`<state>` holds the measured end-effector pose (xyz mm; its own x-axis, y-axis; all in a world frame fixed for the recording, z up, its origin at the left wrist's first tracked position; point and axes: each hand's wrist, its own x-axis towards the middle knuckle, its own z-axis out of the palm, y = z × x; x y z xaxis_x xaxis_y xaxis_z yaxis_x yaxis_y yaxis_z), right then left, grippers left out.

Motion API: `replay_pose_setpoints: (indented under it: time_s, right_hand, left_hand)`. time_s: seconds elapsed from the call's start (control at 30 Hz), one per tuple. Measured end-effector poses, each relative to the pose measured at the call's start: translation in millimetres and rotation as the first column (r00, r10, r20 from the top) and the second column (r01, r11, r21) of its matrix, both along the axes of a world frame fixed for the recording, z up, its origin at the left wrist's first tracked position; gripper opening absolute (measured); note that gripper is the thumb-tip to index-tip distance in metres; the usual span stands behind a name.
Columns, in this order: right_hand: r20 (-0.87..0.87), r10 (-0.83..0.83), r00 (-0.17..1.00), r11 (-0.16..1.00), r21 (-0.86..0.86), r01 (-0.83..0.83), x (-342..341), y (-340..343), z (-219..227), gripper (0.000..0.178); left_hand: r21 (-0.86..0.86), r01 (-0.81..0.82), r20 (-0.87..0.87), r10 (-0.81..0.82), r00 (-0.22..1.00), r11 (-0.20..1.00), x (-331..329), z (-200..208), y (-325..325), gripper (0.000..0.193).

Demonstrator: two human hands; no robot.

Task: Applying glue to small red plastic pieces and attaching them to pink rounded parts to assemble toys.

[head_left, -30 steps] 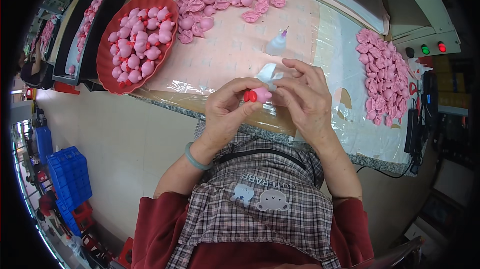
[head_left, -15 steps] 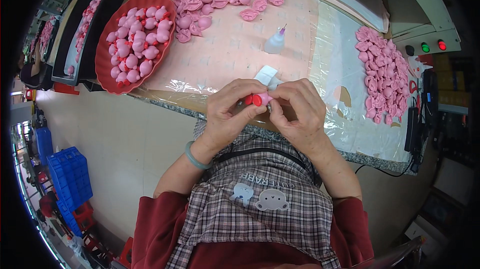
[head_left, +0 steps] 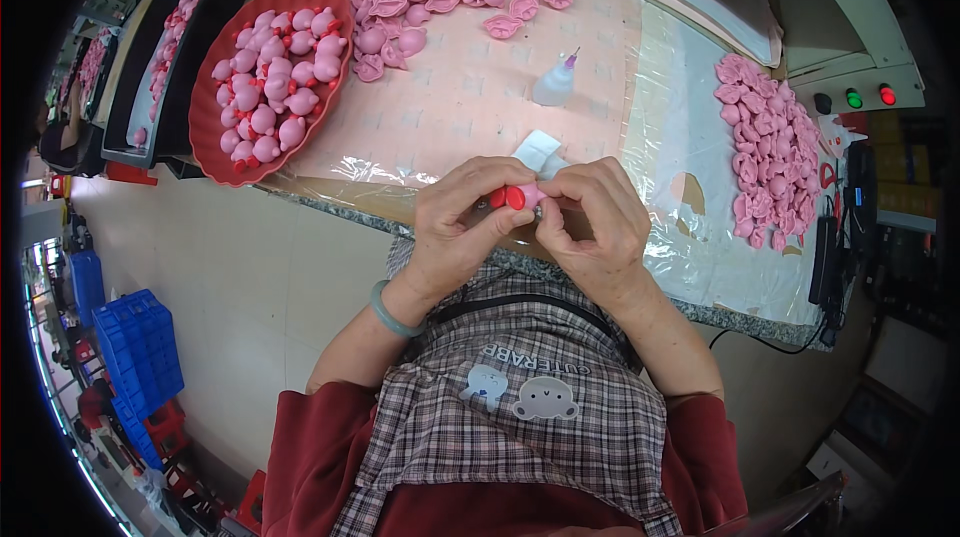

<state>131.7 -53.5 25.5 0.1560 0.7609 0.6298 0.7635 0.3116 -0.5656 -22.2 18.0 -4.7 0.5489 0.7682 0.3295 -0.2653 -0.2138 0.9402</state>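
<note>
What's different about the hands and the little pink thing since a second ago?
The right hand curled its spread fingers and moved slightly left; its fingertips now touch the tip of the small, rounded pink figure with red ovals, which turned slightly. The left hand kept hold of it. The whitish, thin-nosed squeeze bottle and red, scalloped bowl stayed put.
</note>
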Motion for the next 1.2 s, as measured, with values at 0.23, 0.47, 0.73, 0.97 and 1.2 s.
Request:
replay_pose_setpoints:
  time_s: [0.23,0.47,0.73,0.97,1.2]
  right_hand:
    - [0.001,0.005,1.0,1.0,-0.02,-0.005,4.1,-0.7,4.7,0.023]
    - [-0.119,0.117,0.986,0.985,-0.115,-0.131,17.0,-6.8,21.3,0.026]
    - [-0.192,0.116,0.975,0.982,-0.126,-0.142,9.8,-12.0,14.7,0.046]
    - [-0.156,0.1,0.983,0.981,-0.148,-0.124,9.4,-12.6,8.2,0.04]
    - [-0.138,0.115,0.984,0.983,-0.127,-0.133,9.8,-10.6,8.4,0.043]
  left_hand:
    - [-0.007,-0.006,-0.081,0.005,0.997,1.0,-0.3,2.4,0.3,0.032]
    - [-0.096,0.157,-0.216,-0.175,0.961,0.983,-0.4,17.4,-0.5,0.035]
    - [-0.455,0.31,0.256,-0.21,0.943,0.835,1.2,11.3,-2.4,0.035]
    - [-0.497,0.294,0.296,-0.159,0.942,0.816,3.0,1.7,-5.5,0.025]
    - [-0.452,0.247,0.297,-0.116,0.948,0.857,3.4,-1.9,-5.7,0.019]
